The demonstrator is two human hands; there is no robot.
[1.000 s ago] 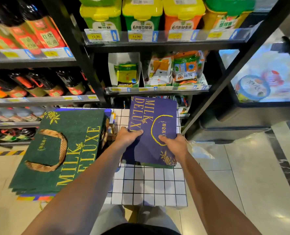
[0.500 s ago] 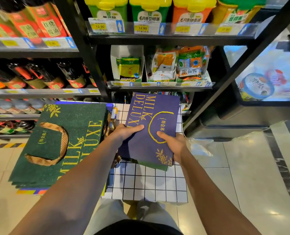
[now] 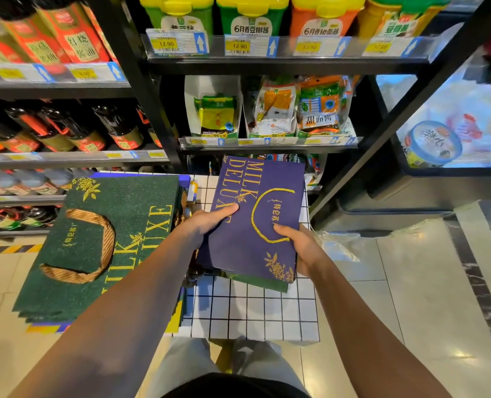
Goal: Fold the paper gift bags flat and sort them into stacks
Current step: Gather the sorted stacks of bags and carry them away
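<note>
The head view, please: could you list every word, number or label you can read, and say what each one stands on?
"MILK DELUXE": purple gift bag held by left hand and right hand.
"MILK DELUXE", partly hidden by the arm: top green gift bag of the stack.
"12.90": first two price tags on the top shelf.
"6月香": green tub and orange tub.
"甜面酱": sauce pouch.
Other tags and bottle labels: too blurred.

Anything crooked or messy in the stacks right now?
Slightly. Under the purple bag held by the left hand and right hand, a green bag's corner sticks out, unaligned. The big green stack overhangs the gridded table, its lower layers' edges showing unevenly.
</note>
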